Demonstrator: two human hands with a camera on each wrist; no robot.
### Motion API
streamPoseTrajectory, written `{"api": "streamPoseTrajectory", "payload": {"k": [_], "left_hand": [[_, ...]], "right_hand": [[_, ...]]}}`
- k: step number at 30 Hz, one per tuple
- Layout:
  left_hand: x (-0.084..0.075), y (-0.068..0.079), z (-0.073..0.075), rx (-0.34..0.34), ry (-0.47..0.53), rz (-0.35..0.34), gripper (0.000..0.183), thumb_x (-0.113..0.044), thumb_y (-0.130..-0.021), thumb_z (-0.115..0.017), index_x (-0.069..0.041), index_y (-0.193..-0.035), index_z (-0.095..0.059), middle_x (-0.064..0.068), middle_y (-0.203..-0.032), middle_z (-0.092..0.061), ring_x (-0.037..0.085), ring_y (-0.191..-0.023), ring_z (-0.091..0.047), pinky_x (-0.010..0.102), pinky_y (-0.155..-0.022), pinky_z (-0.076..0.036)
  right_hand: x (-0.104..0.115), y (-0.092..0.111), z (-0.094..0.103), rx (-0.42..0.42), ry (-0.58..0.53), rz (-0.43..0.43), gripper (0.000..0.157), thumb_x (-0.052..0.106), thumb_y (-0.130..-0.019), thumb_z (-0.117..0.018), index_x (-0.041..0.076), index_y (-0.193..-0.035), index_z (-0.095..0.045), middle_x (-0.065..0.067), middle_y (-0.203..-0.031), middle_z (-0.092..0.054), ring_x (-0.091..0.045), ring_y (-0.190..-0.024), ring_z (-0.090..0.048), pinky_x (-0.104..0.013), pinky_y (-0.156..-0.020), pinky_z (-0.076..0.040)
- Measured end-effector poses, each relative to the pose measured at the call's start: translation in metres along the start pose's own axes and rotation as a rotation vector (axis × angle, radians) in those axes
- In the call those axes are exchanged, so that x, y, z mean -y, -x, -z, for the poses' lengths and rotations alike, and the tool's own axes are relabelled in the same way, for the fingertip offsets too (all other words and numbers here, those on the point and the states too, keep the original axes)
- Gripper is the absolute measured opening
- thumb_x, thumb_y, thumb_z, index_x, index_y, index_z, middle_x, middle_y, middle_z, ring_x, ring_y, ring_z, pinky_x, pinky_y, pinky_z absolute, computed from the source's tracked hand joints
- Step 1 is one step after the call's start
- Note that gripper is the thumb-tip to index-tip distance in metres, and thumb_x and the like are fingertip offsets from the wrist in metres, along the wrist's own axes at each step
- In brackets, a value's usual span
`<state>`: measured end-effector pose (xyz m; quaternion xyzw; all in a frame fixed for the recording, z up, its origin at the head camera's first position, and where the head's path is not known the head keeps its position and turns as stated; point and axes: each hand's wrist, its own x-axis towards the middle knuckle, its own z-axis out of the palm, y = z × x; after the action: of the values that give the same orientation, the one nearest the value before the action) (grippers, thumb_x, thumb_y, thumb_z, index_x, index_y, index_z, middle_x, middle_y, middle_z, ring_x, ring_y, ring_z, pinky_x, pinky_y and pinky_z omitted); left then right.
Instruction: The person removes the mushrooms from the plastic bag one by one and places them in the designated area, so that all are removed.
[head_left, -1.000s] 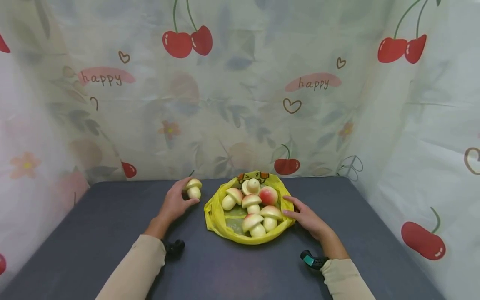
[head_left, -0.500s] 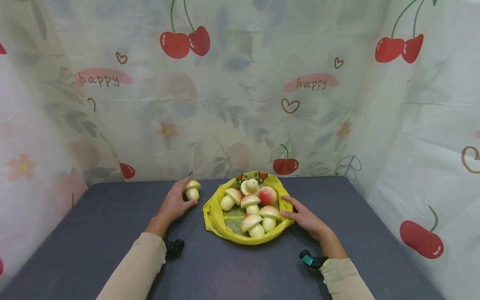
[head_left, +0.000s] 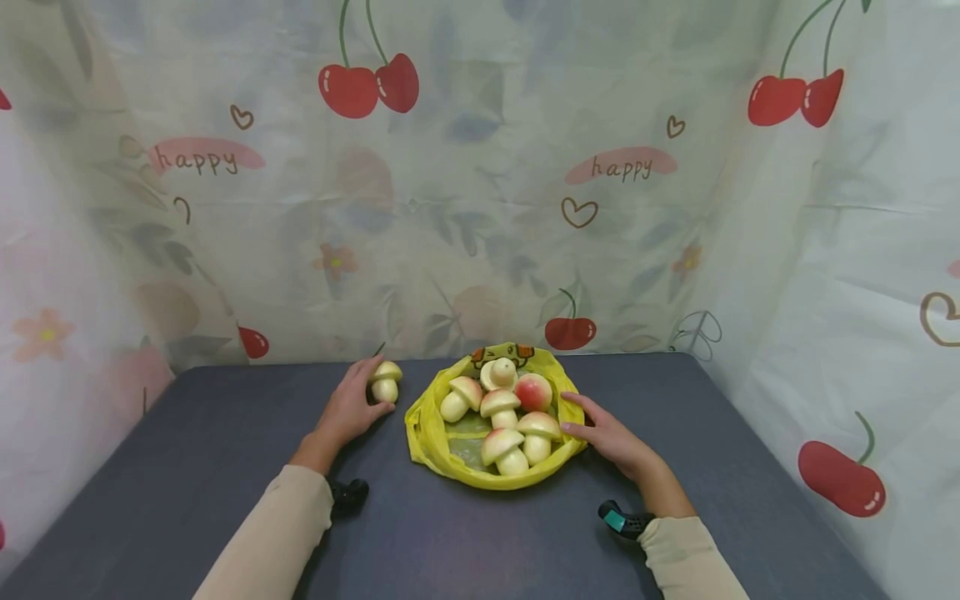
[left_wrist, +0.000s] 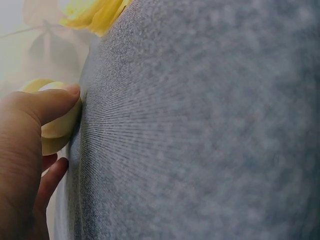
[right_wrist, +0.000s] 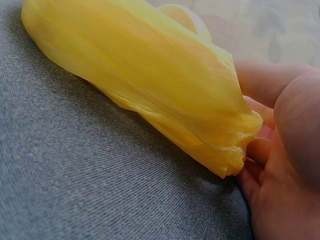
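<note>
As left fingers (left_wrist: 57, 102) apparently hold one mushroom (head_left: 386, 390), bag (head_left: 422, 433) near, curtain (head_left: 472, 175) behind.

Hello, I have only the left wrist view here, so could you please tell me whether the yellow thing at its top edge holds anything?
Observer: Yes, the head view shows that it is a bag with five mushrooms and one round, red-tinged thing in it.
Operator: Thank you; could you also tell me where the right hand is, please?
Observer: It is at the bag's side on the person's right, and the right wrist view shows the right hand gripping the rim.
</note>
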<state>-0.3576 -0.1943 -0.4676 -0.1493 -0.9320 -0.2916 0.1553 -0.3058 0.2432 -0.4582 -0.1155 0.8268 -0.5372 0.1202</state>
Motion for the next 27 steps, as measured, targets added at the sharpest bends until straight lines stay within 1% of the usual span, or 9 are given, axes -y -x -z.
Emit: {"api": "streamPoseTrajectory", "payload": {"k": [8,16,21,27], "left_hand": [[-0.0004,0.0015,0.0007,0.011,-0.009,0.014,0.085,-0.024,-0.081,-0.081,-0.012,-0.151,-0.033,0.019,-0.149,-0.032,0.042,-0.130,-0.038,0.060,-0.099,-0.036],[-0.0023,0.0028,0.0018,0.021,-0.012,0.029,0.086,-0.026,-0.081,-0.081,-0.012,-0.152,-0.033,0.023,-0.154,-0.022,0.048,-0.133,-0.032,0.064,-0.098,-0.034],[-0.0017,0.0034,0.0014,0.023,-0.013,0.027,0.086,-0.026,-0.081,-0.081,-0.012,-0.151,-0.034,0.022,-0.155,-0.021,0.047,-0.134,-0.031,0.064,-0.099,-0.034],[0.0003,0.0035,0.0013,0.002,-0.007,0.006,0.085,-0.028,-0.081,-0.081,-0.013,-0.151,-0.035,0.021,-0.155,-0.022,0.048,-0.134,-0.031,0.064,-0.099,-0.033]], "right_hand": [[0.0012,0.0006,-0.0005,-0.006,0.002,-0.009,0.066,0.030,-0.098,-0.059,0.012,-0.153,-0.028,-0.018,-0.157,-0.018,-0.036,-0.142,-0.016,-0.057,-0.112,-0.015],[0.0000,-0.0002,-0.0012,-0.004,-0.007,-0.018,0.065,0.029,-0.098,-0.059,0.011,-0.152,-0.029,-0.018,-0.157,-0.018,-0.036,-0.142,-0.016,-0.058,-0.113,-0.013],[0.0009,-0.0002,-0.0013,-0.007,-0.005,-0.025,0.064,0.028,-0.098,-0.059,0.011,-0.152,-0.029,-0.018,-0.157,-0.018,-0.037,-0.142,-0.016,-0.058,-0.112,-0.014],[0.0010,-0.0008,-0.0007,-0.013,0.004,-0.027,0.066,0.030,-0.098,-0.058,0.010,-0.153,-0.027,-0.020,-0.157,-0.017,-0.039,-0.141,-0.016,-0.060,-0.111,-0.015]]}}
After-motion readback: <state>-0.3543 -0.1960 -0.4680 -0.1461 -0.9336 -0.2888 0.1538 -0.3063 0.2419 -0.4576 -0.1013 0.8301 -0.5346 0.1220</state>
